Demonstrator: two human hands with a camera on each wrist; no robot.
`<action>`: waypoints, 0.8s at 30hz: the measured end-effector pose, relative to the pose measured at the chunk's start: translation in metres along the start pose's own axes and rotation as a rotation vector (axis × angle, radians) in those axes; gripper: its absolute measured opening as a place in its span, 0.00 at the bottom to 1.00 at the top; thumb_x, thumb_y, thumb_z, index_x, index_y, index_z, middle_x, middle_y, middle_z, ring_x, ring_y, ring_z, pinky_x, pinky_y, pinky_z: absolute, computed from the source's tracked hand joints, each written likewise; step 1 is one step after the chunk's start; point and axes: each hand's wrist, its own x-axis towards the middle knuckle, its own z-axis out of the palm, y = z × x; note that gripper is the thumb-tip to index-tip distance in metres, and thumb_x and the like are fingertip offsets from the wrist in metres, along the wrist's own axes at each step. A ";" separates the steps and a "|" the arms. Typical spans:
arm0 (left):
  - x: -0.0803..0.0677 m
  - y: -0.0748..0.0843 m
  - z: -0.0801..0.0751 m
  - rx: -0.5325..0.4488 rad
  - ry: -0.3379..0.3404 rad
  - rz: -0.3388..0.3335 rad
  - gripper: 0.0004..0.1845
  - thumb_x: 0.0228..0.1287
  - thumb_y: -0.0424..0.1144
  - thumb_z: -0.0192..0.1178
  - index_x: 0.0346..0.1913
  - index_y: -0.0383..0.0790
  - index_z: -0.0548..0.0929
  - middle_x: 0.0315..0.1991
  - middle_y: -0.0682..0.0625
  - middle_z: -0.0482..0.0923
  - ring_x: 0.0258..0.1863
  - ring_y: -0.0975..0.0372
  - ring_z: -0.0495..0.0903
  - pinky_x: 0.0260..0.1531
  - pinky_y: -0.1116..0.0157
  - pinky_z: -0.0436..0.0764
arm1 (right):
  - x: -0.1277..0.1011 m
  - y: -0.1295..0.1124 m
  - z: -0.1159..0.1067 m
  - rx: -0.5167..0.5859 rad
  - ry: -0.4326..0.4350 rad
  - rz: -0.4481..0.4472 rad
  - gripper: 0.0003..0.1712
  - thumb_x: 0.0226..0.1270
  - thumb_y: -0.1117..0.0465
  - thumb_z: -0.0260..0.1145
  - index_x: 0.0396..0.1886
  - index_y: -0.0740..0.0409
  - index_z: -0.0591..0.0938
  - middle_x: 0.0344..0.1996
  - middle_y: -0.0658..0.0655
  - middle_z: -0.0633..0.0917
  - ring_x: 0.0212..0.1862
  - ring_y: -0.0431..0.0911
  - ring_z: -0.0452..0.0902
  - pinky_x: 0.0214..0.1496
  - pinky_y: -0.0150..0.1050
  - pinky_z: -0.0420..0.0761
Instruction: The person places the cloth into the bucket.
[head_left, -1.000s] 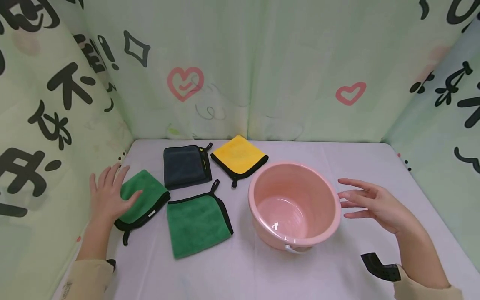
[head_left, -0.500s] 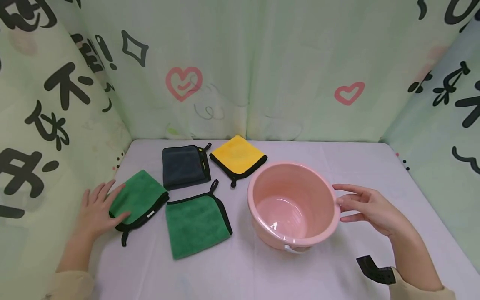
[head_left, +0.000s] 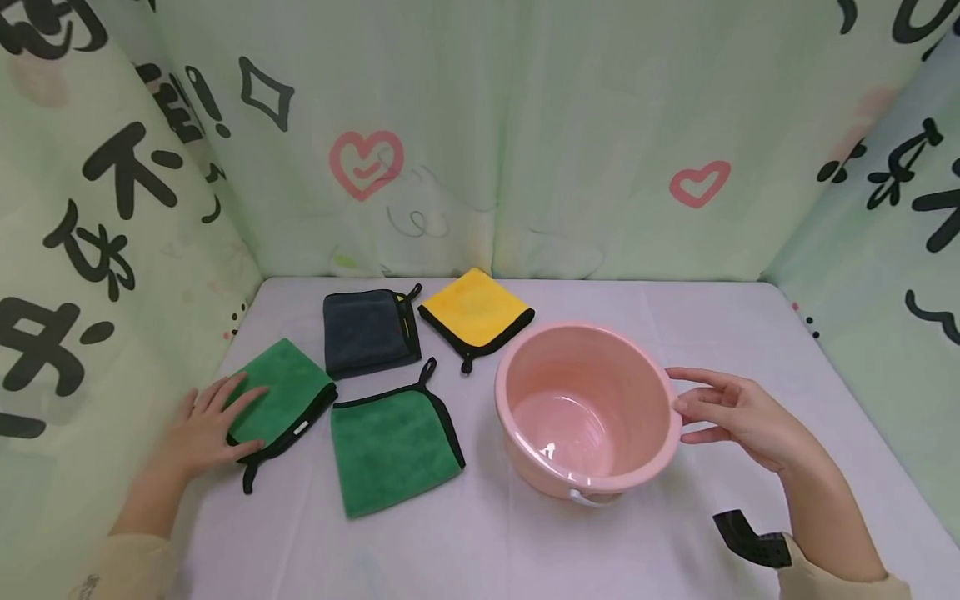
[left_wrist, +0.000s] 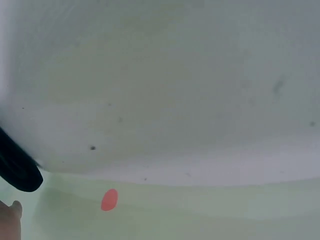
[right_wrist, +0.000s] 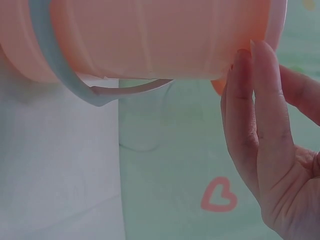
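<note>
In the head view my left hand (head_left: 202, 433) rests its spread fingers on the left green towel (head_left: 281, 387), a folded square with black trim and a loop. A fingertip (left_wrist: 10, 220) and a black strip (left_wrist: 20, 167) show at the edge of the left wrist view. On the right, my right hand (head_left: 742, 417) touches the rim of a pink bucket (head_left: 517, 433) with extended fingers. The right wrist view has those fingers (right_wrist: 270, 100) against the bucket's side just below the rim, beside its pale handle (right_wrist: 55, 65). I see the bucket's bare inside floor.
A second green towel (head_left: 397, 454) lies between the left one and the bucket. Behind it are a dark navy folded towel (head_left: 367, 333) and a yellow one (head_left: 476, 308). A printed curtain (head_left: 585, 167) encloses the white table (head_left: 420, 558) at the back and sides.
My left hand has come down and back toward me onto the green towel, then slid slightly inward. My right hand has moved left to touch the bucket. Bucket and other towels stay put.
</note>
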 end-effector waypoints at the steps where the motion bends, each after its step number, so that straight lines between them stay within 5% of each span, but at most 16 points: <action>1: 0.001 0.000 0.001 -0.005 -0.009 0.001 0.42 0.48 0.58 0.60 0.65 0.50 0.57 0.62 0.36 0.53 0.59 0.39 0.54 0.53 0.36 0.50 | 0.000 0.000 0.000 -0.006 0.003 0.001 0.21 0.64 0.68 0.58 0.54 0.44 0.73 0.37 0.48 0.85 0.38 0.43 0.82 0.36 0.42 0.81; 12: 0.008 -0.003 0.005 -0.044 -0.114 -0.063 0.41 0.46 0.56 0.61 0.63 0.45 0.60 0.61 0.33 0.54 0.59 0.37 0.54 0.55 0.36 0.48 | 0.001 -0.001 0.000 -0.049 0.006 -0.009 0.23 0.64 0.67 0.59 0.59 0.54 0.70 0.36 0.48 0.84 0.38 0.43 0.82 0.36 0.42 0.81; 24: 0.019 -0.002 0.000 0.000 -0.116 -0.040 0.39 0.45 0.55 0.63 0.60 0.43 0.64 0.55 0.32 0.64 0.54 0.38 0.63 0.55 0.37 0.51 | 0.001 -0.001 -0.002 -0.038 -0.008 -0.017 0.22 0.63 0.68 0.58 0.55 0.46 0.72 0.36 0.48 0.84 0.38 0.43 0.82 0.36 0.42 0.81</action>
